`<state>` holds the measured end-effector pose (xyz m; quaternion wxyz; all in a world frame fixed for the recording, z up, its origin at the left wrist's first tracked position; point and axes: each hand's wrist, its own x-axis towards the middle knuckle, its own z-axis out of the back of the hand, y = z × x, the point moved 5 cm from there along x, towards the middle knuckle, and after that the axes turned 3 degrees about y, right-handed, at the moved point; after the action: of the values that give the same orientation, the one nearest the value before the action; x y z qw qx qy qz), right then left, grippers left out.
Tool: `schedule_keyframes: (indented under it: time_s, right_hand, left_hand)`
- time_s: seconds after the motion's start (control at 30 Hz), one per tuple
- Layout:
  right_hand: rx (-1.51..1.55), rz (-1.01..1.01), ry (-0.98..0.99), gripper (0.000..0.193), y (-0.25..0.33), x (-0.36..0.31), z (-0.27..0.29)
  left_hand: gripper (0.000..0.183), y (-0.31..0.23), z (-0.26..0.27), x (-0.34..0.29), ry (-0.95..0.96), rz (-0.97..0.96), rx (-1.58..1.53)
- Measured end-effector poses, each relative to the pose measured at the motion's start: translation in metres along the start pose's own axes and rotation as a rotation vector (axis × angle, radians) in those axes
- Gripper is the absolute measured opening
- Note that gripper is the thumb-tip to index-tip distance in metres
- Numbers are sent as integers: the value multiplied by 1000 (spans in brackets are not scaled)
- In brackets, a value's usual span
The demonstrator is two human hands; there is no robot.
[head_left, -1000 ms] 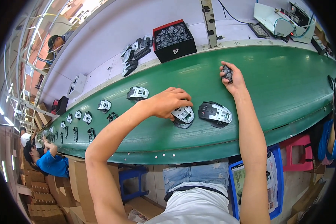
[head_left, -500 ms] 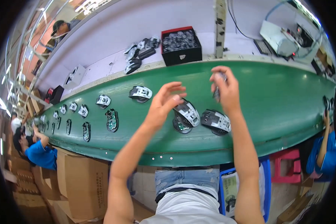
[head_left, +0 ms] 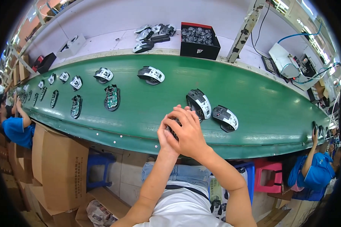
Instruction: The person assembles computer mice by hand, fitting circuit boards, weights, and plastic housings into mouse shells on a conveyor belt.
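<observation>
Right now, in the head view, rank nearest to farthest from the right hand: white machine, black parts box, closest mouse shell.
1. Closest mouse shell: just ahead.
2. Black parts box: ahead, past the belt.
3. White machine: far right.

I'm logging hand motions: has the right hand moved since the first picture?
Yes: the right hand has moved left and toward the near edge of the green belt, judged against the metal post.
</observation>
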<state>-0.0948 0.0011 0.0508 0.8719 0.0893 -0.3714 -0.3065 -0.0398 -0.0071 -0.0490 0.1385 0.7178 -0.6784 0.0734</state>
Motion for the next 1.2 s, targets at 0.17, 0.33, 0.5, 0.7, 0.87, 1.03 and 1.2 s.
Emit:
schedule_keyframes:
  time_s: [0.17, 0.33, 0.5, 0.7, 0.87, 1.03, 1.2]
  right_hand:
    - [6, 20, 19, 39, 10, 3, -5]
    - [-164, -208, -92, 47, -44, 34, 33]
    - [-291, -424, 349, 62, -116, 6, 12]
    - [-236, -284, 397, 58, -119, 14, 19]
    - [-125, -247, 268, 54, -145, 37, 49]
    - [-106, -649, 128, 66, -140, 21, 43]
    - [-346, -707, 118, 70, -113, 10, 6]
  left_hand:
    - [46, -22, 21, -15, -246, 153, -174]
    - [30, -43, -15, -8, -399, 114, -196]
    - [33, -70, -11, 2, -423, 39, -154]
    - [34, -74, -16, -8, -350, 101, 21]
    - [36, -72, -18, -10, -366, 131, 63]
    - [37, -73, -19, -13, -392, 120, 122]
    - [41, -71, -19, -13, -378, 140, 123]
